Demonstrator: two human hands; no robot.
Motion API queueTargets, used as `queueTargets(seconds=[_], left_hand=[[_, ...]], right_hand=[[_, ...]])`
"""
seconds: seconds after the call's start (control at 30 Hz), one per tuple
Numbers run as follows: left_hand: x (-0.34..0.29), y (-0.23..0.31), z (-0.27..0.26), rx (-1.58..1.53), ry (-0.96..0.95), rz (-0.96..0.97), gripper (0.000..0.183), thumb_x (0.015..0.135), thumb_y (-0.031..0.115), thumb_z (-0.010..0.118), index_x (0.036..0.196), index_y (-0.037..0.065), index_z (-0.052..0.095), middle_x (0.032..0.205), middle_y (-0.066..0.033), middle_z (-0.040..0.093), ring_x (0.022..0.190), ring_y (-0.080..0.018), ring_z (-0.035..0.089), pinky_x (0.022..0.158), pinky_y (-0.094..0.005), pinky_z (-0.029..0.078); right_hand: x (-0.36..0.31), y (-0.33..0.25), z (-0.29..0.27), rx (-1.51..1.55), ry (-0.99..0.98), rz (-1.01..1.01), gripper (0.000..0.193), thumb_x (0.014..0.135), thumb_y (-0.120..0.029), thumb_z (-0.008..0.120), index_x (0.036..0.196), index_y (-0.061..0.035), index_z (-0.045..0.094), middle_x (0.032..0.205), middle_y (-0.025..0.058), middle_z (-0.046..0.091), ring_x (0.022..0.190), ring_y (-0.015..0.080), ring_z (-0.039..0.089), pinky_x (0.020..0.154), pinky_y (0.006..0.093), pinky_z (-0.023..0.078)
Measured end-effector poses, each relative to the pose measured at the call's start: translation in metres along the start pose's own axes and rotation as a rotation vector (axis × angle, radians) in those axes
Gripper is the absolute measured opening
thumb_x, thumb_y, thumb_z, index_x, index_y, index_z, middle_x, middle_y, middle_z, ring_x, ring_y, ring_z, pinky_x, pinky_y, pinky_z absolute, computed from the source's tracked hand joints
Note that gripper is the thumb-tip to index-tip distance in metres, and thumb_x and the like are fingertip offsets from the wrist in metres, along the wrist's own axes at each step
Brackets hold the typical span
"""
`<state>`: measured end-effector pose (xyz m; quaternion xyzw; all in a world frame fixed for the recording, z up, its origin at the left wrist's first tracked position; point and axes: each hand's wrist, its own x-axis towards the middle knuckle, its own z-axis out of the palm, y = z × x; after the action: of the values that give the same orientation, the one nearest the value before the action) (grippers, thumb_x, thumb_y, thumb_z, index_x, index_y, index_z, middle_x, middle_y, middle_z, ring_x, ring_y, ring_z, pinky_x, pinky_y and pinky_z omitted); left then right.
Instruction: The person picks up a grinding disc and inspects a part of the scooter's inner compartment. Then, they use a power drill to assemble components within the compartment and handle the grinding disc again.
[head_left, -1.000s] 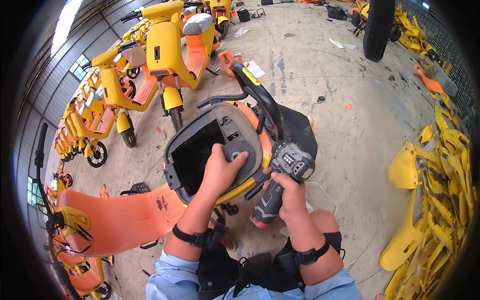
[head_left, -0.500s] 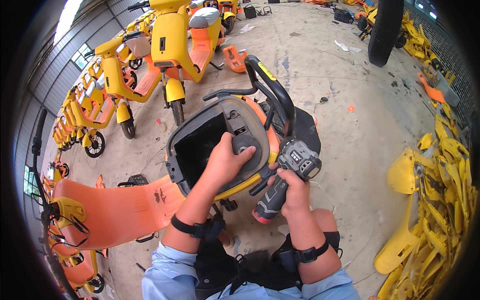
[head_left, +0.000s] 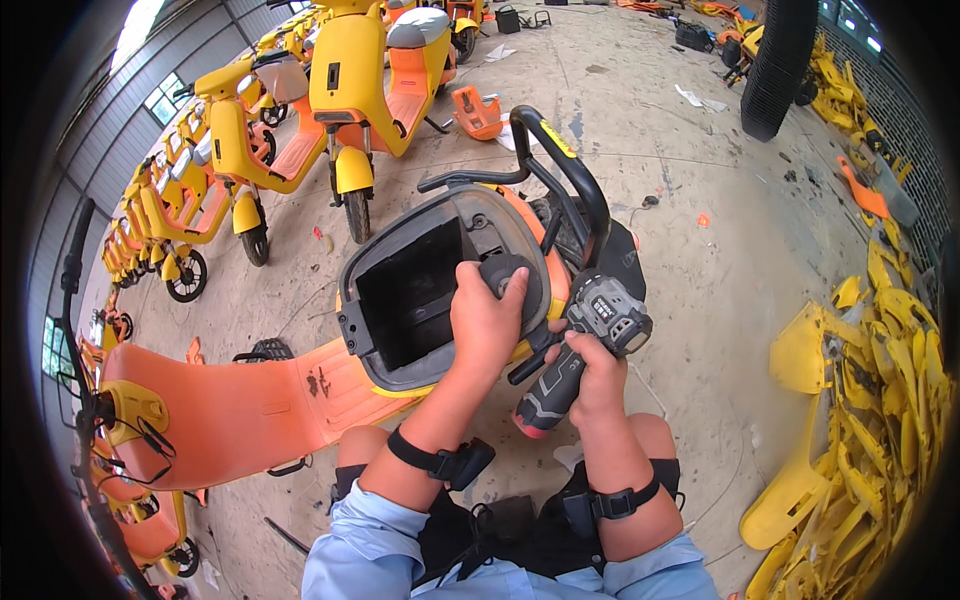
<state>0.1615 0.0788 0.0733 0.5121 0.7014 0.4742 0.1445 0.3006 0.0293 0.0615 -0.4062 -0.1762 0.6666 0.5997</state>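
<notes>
A partly stripped electric scooter stands before me, orange floorboard to the left. Its dark, box-like seat compartment is uncovered, inside a grey-black rim. At that compartment's right end, my left hand grips a dark round part, thumb across it and fingers partly hidden behind. A grey and black cordless power driver with a red base is in my right hand. The driver's head is beside the scooter's black tubular rear grab rail; whether its tip touches anything is hidden.
Rows of yellow and orange scooters stand at the far left. Yellow plastic panels lie heaped along the right. A black ribbed column rises at the back right. An orange plastic piece lies on the floor behind the scooter.
My left hand has shifted right, and the round part now sits tilted instead of flat. More of the compartment's inside shows. The driver has moved only slightly, still in my right hand.
</notes>
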Motion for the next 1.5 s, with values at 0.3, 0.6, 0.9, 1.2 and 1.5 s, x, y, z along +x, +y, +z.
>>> queueTargets(seconds=[0.3, 0.6, 0.9, 1.2, 1.5], left_hand=[[0.034, 0.003, -0.033, 0.102, -0.479, 0.111, 0.048, 0.085, 0.028, 0.083, 0.106, -0.005, 0.054, 0.094, -0.023, 0.07, 0.085, -0.0293, 0.072, 0.075, -0.0384, 0.057], [0.002, 0.005, 0.009, 0.101, 0.074, -0.037, 0.045, 0.089, 0.03, 0.078, 0.103, -0.005, 0.053, 0.09, -0.0259, 0.069, 0.083, -0.0389, 0.071, 0.073, -0.0432, 0.056], [0.033, 0.01, -0.035, 0.176, -0.488, 0.166, 0.051, 0.087, 0.029, 0.079, 0.107, -0.007, 0.049, 0.094, -0.03, 0.069, 0.091, -0.0458, 0.07, 0.078, -0.047, 0.056], [0.003, -0.003, 0.012, 0.061, 0.049, -0.056, 0.051, 0.091, 0.036, 0.075, 0.108, -0.006, 0.051, 0.094, -0.031, 0.068, 0.087, -0.0472, 0.069, 0.077, -0.0489, 0.055], [0.011, -0.029, -0.05, 0.133, -0.321, 0.06, 0.049, 0.088, 0.033, 0.08, 0.107, -0.003, 0.053, 0.089, -0.0235, 0.069, 0.081, -0.0322, 0.071, 0.073, -0.0393, 0.056]], right_hand=[[-0.001, -0.001, 0.001, 0.029, -0.015, 0.007, 0.026, 0.085, -0.007, 0.063, 0.109, 0.0022, 0.064, 0.098, 0.0118, 0.072, 0.069, 0.0186, 0.066, 0.064, 0.0328, 0.054], [-0.002, -0.001, 0.004, -0.016, 0.008, -0.005, 0.029, 0.083, -0.008, 0.062, 0.111, 0.002, 0.064, 0.098, 0.0131, 0.072, 0.069, 0.0195, 0.066, 0.065, 0.0331, 0.054], [-0.001, 0.003, 0.002, 0.025, 0.01, -0.012, 0.027, 0.084, -0.009, 0.063, 0.11, 0.0014, 0.065, 0.098, 0.0113, 0.072, 0.069, 0.0188, 0.066, 0.063, 0.0332, 0.055], [-0.002, 0.003, 0.005, -0.02, -0.004, -0.028, 0.029, 0.084, -0.009, 0.063, 0.11, 0.0022, 0.064, 0.098, 0.0123, 0.072, 0.069, 0.019, 0.066, 0.062, 0.0332, 0.054], [-0.002, -0.002, 0.0, 0.035, -0.019, 0.004, 0.026, 0.085, -0.007, 0.062, 0.11, 0.0012, 0.063, 0.1, 0.0125, 0.071, 0.07, 0.0191, 0.066, 0.061, 0.0328, 0.054]])
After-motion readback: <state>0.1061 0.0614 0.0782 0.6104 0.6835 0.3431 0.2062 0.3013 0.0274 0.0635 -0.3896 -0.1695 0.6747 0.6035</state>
